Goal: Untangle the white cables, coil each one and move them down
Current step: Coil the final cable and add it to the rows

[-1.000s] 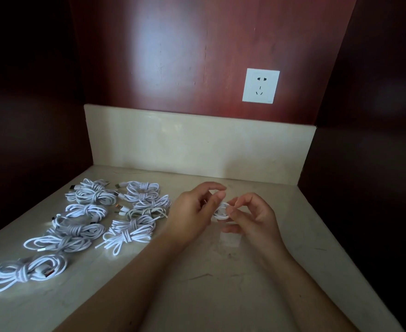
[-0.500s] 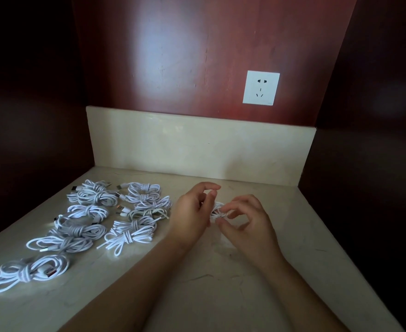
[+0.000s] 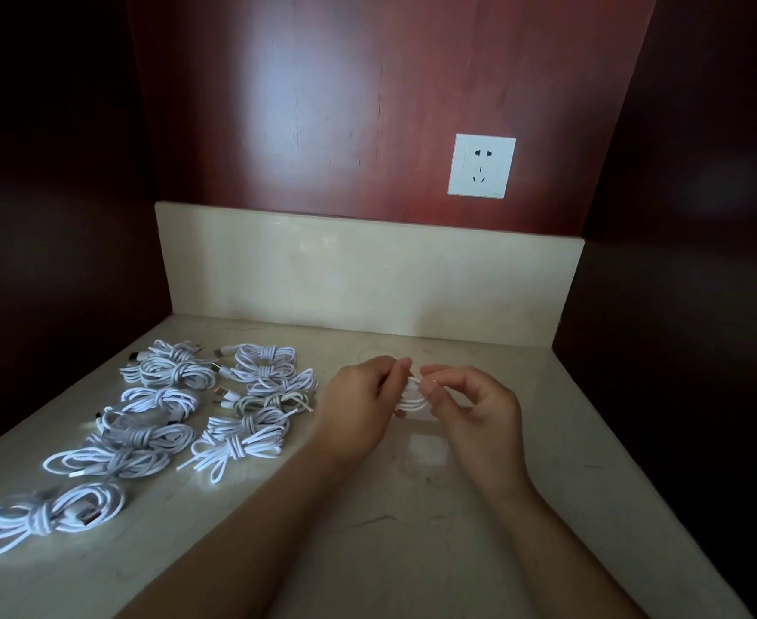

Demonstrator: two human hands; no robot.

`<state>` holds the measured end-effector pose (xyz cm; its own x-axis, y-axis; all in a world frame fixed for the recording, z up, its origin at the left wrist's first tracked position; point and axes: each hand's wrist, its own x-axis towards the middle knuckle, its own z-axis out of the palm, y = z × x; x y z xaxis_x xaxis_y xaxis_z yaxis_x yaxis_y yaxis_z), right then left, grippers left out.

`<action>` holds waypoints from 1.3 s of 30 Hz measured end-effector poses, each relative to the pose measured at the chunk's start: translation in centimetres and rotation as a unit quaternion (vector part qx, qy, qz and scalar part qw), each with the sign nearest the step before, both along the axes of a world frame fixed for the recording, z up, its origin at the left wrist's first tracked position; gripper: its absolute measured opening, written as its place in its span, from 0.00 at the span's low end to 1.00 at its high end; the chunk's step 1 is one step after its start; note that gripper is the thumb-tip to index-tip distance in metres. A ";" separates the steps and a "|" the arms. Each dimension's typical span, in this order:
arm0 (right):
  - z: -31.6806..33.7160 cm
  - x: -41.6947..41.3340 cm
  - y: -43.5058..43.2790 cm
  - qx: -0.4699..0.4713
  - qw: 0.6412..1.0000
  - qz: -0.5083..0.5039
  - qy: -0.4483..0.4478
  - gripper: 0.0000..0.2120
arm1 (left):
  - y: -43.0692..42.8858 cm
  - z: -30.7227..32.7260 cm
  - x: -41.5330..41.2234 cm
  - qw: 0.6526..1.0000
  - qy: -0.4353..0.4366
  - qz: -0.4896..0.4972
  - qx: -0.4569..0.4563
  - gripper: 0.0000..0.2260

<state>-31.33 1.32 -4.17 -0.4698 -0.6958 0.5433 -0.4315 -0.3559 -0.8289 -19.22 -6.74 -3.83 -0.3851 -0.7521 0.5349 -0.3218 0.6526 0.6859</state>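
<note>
A small white cable bundle (image 3: 412, 397) is held between both hands just above the marble counter (image 3: 412, 551). My left hand (image 3: 358, 404) grips its left side with curled fingers. My right hand (image 3: 479, 408) pinches its top right with thumb and forefinger. Most of the bundle is hidden behind the fingers. Several coiled and tied white cables (image 3: 242, 449) lie in two columns on the left of the counter, the nearest one (image 3: 46, 516) at the front left.
A marble backsplash (image 3: 367, 279) closes the back of the counter. Above it a white wall socket (image 3: 481, 165) sits on the red wood panel. Dark wooden walls stand at both sides. The counter's right edge runs diagonally toward the front right.
Both hands have kept hold of the small cable bundle and shifted their fingers on it. My right hand's fingers moved up to the top of the bundle. The coiled cables have not moved.
</note>
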 end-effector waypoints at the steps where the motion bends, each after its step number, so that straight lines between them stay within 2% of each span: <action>1: 0.2 0.0 0.0 0.002 0.999 0.002 -0.035 0.06 | 0.0 0.1 0.0 1.000 -0.002 -0.011 0.013 0.19; 5: 0.8 -0.4 0.0 0.001 0.986 -0.007 -0.167 0.05 | 0.4 0.2 -0.4 0.997 -0.050 -0.050 0.016 0.22; 10: 0.8 -1.4 0.2 0.019 0.973 -0.009 -0.229 0.04 | 0.3 -0.9 -0.5 0.982 -0.132 -0.132 -0.018 0.15; 13: 0.6 -1.5 0.2 0.058 0.978 0.019 -0.198 0.04 | -0.3 -1.2 0.3 0.975 -0.163 -0.147 -0.044 0.11; 19: 0.4 -1.4 0.3 0.106 0.986 0.053 -0.120 0.06 | -0.1 -1.4 0.2 0.974 -0.173 -0.130 -0.072 0.10; 22: 0.1 -1.4 0.4 0.117 0.989 0.076 -0.038 0.10 | -0.4 -1.5 0.5 0.975 -0.163 -0.144 -0.044 0.09; 24: 0.0 -1.4 0.3 0.107 0.992 0.067 -0.021 0.12 | -0.4 -1.2 0.8 0.975 -0.161 -0.149 -0.018 0.06; 30: 0.2 -1.4 0.3 0.071 0.996 0.047 -0.031 0.13 | -0.2 0.0 1.9 0.978 -0.099 -0.159 0.089 0.18; 34: 0.3 -0.5 0.5 0.090 0.988 0.104 -0.067 0.12 | 0.3 0.3 4.7 0.981 -0.078 -0.150 0.092 0.14; 36: 0.2 0.5 0.8 0.117 0.980 0.156 -0.040 0.11 | 1.2 0.0 6.9 0.981 -0.071 -0.158 0.084 0.13; 39: 0.0 2.6 1.2 0.124 0.966 0.221 0.049 0.09 | 2.3 -0.3 10.5 0.984 -0.053 -0.158 0.064 0.12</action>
